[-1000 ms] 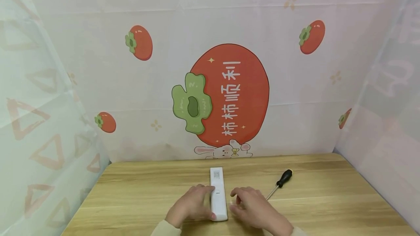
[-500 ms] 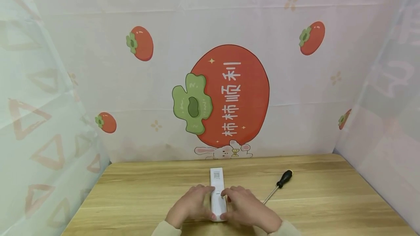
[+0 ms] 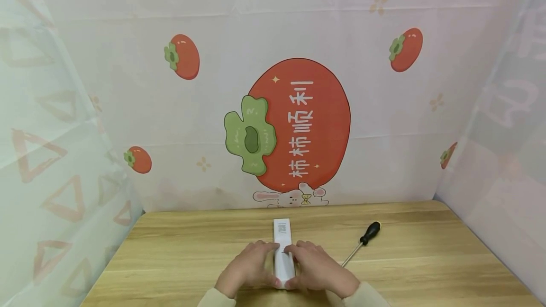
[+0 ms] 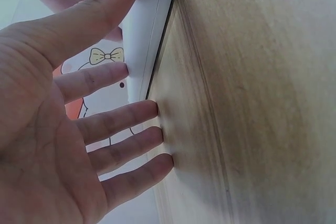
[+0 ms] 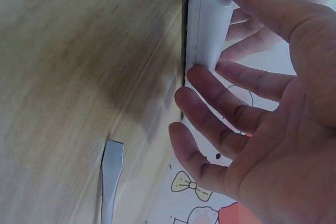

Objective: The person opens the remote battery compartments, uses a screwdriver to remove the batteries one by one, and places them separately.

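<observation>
A long white plastic bar lies lengthwise away from me on the table, a QR code on its far end and a small slot near its middle. My left hand is at its left side; the thumb touches the near end and the index fingertip the left edge. In the left wrist view the other fingers stretch straight, tips close to the tabletop. Opposite, my right hand has its thumb on the near end and its index fingertip by the slot. The right wrist view shows its other fingers loosely bent beside the bar.
A flathead screwdriver with a black handle lies right of my right hand, its flat tip showing in the right wrist view. The wooden table ends at a white backdrop printed with persimmons and a rabbit.
My right hand has moved left from beside the bar to touch it, its index finger edging further over the top. The left hand and the bar stay in place.
</observation>
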Demonstrator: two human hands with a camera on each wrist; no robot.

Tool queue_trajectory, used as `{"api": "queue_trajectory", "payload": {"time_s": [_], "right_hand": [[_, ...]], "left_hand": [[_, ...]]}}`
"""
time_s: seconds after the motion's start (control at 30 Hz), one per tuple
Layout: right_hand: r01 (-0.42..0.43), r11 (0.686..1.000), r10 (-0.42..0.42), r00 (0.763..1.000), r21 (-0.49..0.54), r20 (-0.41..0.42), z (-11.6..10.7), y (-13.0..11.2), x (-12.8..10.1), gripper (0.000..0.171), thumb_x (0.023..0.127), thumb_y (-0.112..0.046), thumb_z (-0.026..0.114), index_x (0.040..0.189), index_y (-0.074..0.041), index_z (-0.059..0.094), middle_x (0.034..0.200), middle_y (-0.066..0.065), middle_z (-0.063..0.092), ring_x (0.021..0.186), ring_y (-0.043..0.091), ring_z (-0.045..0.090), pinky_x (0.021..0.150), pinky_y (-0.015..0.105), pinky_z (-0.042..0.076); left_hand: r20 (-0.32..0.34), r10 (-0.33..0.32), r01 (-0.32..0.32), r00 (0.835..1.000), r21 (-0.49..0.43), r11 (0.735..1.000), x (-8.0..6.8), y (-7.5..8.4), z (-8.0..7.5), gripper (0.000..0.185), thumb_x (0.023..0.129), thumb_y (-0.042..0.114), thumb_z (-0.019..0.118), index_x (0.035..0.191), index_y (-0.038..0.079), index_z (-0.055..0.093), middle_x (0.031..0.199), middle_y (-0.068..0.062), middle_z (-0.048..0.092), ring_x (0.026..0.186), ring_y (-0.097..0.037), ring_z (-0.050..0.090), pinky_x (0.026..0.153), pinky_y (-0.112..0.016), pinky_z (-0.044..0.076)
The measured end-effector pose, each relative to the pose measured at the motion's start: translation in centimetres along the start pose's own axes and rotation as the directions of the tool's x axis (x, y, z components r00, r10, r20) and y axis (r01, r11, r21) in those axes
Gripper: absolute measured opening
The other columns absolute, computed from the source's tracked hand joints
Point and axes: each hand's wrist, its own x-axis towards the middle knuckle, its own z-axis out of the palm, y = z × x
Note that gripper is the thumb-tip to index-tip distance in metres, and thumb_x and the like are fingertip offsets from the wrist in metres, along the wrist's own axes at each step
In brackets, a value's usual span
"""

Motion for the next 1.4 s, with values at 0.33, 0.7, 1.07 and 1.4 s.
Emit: {"api": "queue_trajectory", "payload": {"time_s": [0.33,0.7,1.07,1.4], "right_hand": [[-0.004,1.0,0.004,1.0,0.011,0.008,-0.01,-0.34,0.25,0.073,0.07,-0.041,0.093,0.129,-0.009,0.066,0.093,-0.006,0.056,0.082,0.01,0.046,0.075,0.033,0.042],[-0.016,0.995,0.018,1.0,0.102,-0.013,-0.09,-0.25,0.66,0.068,0.067,-0.037,0.095,0.122,-0.008,0.067,0.09,-0.005,0.058,0.081,0.008,0.05,0.073,0.03,0.044],[-0.043,0.987,0.047,0.999,0.152,-0.026,-0.06,-0.44,0.76,0.064,0.066,-0.032,0.097,0.117,-0.009,0.066,0.084,-0.004,0.054,0.075,0.008,0.048,0.066,0.028,0.041],[-0.079,0.986,0.081,0.997,0.15,-0.006,-0.1,-0.98,0.82,0.064,0.067,-0.028,0.097,0.119,-0.008,0.065,0.087,-0.003,0.055,0.079,0.011,0.048,0.072,0.036,0.042]], "left_hand": [[-0.007,0.014,-0.014,1.0,0.002,1.0,-0.15,0.12,-0.27,0.082,0.068,0.039,0.094,0.136,0.007,0.062,0.115,-0.008,0.064,0.104,-0.026,0.057,0.091,-0.044,0.051],[-0.017,0.023,-0.023,1.0,0.0,1.0,-0.12,0.21,-0.28,0.082,0.066,0.038,0.095,0.135,0.007,0.062,0.118,-0.01,0.064,0.104,-0.028,0.057,0.093,-0.045,0.051],[-0.005,0.006,-0.006,1.0,-0.013,1.0,-0.07,0.39,-0.38,0.082,0.067,0.039,0.094,0.134,0.006,0.062,0.115,-0.009,0.064,0.103,-0.026,0.057,0.093,-0.046,0.05],[0.004,0.0,0.0,1.0,-0.022,1.0,0.01,0.29,-0.35,0.081,0.066,0.038,0.095,0.134,0.006,0.063,0.113,-0.008,0.064,0.102,-0.025,0.056,0.093,-0.045,0.05]]}}
